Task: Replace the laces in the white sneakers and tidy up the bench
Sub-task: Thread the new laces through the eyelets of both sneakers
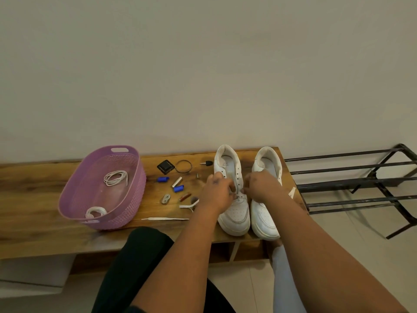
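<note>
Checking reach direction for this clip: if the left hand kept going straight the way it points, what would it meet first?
The left hand points away from the person, over the lace area of the left sneaker. Going on, it would likely meet that sneaker's tongue and collar first, then the wall behind the bench. Depth is hard to judge.

A plain beige wall (203, 64) backs the wooden bench (33, 199) — a black metal rack (352, 184) stands on pale floor tiles (338, 256).

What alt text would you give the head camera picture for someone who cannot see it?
A person's left hand and right hand pinch a white lace at the eyelets of the left white leather sneaker, beside its twin white sneaker on a wooden bench. To the left lie small odds and ends and a purple woven plastic basket holding coiled white laces.
</note>
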